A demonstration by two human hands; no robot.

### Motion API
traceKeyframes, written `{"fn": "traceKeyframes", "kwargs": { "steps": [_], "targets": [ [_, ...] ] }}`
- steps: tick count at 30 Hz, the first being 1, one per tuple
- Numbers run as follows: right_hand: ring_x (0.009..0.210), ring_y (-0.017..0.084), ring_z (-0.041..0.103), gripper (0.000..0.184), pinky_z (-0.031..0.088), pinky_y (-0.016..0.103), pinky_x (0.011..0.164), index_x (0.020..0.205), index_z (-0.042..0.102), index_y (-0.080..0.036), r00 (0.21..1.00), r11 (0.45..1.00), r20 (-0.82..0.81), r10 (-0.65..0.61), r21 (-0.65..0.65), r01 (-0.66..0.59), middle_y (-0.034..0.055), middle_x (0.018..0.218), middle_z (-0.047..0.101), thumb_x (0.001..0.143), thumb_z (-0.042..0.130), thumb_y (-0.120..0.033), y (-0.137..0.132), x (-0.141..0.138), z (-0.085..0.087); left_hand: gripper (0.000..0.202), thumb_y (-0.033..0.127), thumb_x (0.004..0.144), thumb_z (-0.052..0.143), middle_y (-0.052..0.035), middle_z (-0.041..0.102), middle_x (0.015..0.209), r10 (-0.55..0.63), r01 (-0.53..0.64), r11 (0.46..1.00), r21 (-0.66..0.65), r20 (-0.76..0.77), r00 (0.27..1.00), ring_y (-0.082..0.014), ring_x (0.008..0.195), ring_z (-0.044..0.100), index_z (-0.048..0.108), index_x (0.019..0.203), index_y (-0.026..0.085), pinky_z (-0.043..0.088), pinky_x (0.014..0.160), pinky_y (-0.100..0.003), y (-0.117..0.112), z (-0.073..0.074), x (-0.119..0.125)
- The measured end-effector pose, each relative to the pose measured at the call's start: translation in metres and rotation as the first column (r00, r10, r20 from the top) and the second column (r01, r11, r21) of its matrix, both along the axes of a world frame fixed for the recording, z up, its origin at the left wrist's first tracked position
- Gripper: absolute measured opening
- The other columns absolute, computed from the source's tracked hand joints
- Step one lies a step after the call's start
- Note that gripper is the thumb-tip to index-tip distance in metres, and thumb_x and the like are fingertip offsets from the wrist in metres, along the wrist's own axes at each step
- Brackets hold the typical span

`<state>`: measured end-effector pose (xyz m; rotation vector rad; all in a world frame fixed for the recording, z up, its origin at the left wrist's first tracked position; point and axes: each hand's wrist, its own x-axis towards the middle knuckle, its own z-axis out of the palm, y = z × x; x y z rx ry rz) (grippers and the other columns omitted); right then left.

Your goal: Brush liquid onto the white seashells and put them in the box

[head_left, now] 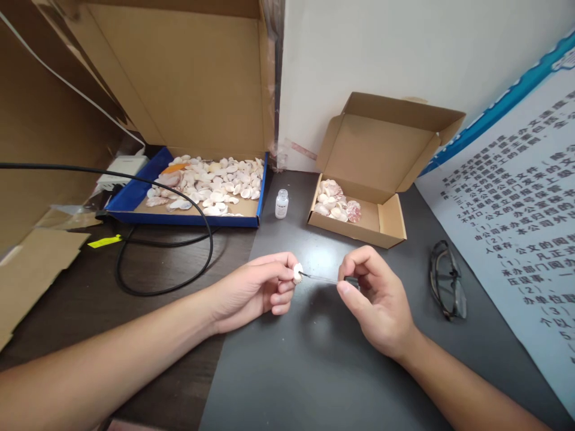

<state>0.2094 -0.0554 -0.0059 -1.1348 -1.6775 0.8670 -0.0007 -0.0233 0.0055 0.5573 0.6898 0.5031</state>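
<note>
My left grip [258, 289] pinches a shell [297, 273]; my right grip [380, 302], three o'clock, a brush [351, 281]. Dark bench [274, 377]; wall [395, 48] at twelve.

The table [179, 395] has a dark brown, wood-grained top, with a smooth grey mat [278, 371] over its right part. On the brown side, toward the back, sits a blue tray [193, 220]; a black cable [148, 294] loops in front of it, near a yellow tag [105, 241]. On the mat, a small bottle [281, 205] stands upright between the tray and a cardboard box [354, 234] with a raised lid. Dark glasses [445, 281] lie farther right.
</note>
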Motion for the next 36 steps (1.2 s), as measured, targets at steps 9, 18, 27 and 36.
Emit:
{"fn": "traceKeyframes", "kwargs": {
  "steps": [9, 18, 27, 36],
  "targets": [
    [0.051, 0.007, 0.039, 0.012, 0.035, 0.019, 0.048, 0.083, 0.044, -0.02, 1.0, 0.999, 0.025, -0.003, -0.046, 0.004, -0.0051, 0.063, 0.042, 0.088, 0.054, -0.021, 0.0015, -0.0001, 0.0, 0.007, 0.014, 0.088, 0.054, 0.0051, 0.038, 0.062, -0.011, 0.012, 1.0, 0.027, -0.001, 1.0, -0.0041, 0.051, 0.034, 0.052, 0.082, 0.016, 0.032, 0.05, -0.017, -0.0027, -0.0017, 0.0001],
    [0.051, 0.008, 0.039, 0.011, 0.036, 0.02, 0.048, 0.082, 0.045, -0.02, 1.0, 0.998, 0.025, -0.006, -0.065, 0.008, -0.005, 0.062, 0.042, 0.087, 0.055, -0.023, 0.0011, -0.0003, -0.0008, 0.01, 0.012, 0.086, 0.052, 0.0049, 0.038, 0.06, -0.004, 0.004, 1.0, 0.024, -0.02, 1.0, -0.0042, 0.049, 0.033, 0.051, 0.077, 0.015, 0.033, 0.049, -0.017, -0.0018, -0.0006, 0.002],
    [0.05, 0.007, 0.038, 0.012, 0.036, 0.019, 0.047, 0.082, 0.044, -0.021, 0.999, 0.998, 0.036, 0.014, -0.054, -0.012, -0.0058, 0.061, 0.041, 0.087, 0.055, -0.021, 0.0014, -0.0008, 0.0001, 0.008, 0.012, 0.083, 0.052, 0.0044, 0.038, 0.061, -0.001, 0.001, 1.0, 0.018, -0.012, 1.0, -0.0048, 0.05, 0.033, 0.052, 0.076, 0.015, 0.033, 0.05, -0.017, -0.0015, -0.0015, 0.0007],
    [0.05, 0.008, 0.039, 0.012, 0.036, 0.019, 0.047, 0.082, 0.045, -0.021, 0.999, 0.998, 0.035, 0.032, -0.063, -0.03, -0.0059, 0.06, 0.042, 0.088, 0.055, -0.022, 0.0017, -0.0011, 0.0006, 0.007, 0.01, 0.08, 0.052, 0.0043, 0.038, 0.059, -0.003, 0.003, 1.0, 0.001, -0.019, 1.0, -0.005, 0.05, 0.033, 0.052, 0.075, 0.015, 0.032, 0.049, -0.017, -0.0015, -0.001, 0.0007]
  ]
}}
